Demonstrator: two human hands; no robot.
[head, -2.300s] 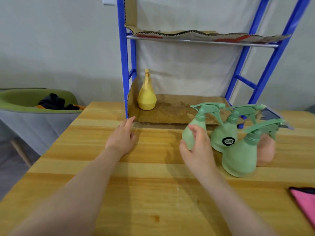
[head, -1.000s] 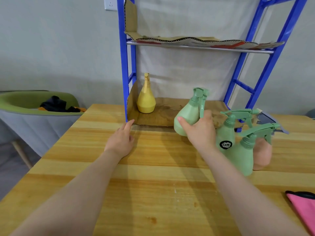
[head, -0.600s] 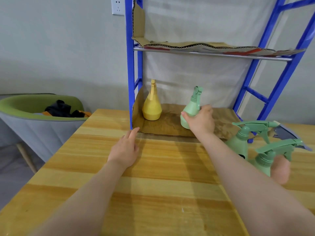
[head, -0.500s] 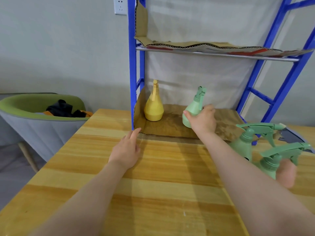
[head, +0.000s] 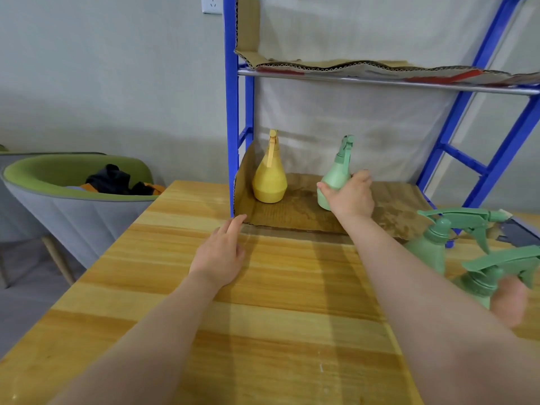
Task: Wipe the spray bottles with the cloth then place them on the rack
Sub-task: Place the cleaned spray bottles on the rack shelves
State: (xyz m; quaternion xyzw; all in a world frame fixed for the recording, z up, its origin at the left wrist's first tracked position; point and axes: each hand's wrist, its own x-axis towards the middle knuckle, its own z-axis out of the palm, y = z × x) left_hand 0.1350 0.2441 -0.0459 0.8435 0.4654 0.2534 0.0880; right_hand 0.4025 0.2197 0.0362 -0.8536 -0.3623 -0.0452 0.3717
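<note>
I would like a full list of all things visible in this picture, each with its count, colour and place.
yellow spray bottle: 1, yellow, upright at left on the rack's lower shelf
held spray bottle: 1, light green, on the lower shelf, right of the yellow one
spray bottles on the table: 2, green, at right
rack: 1, blue frame, at the table's far edge
cardboard: brown, lining both shelves
table: 1, wood
chair: 1, grey and green, at left, dark clothes in it
wall socket: 1, white, top
left hand: flat on the table
right hand: grips the held spray bottle
</note>
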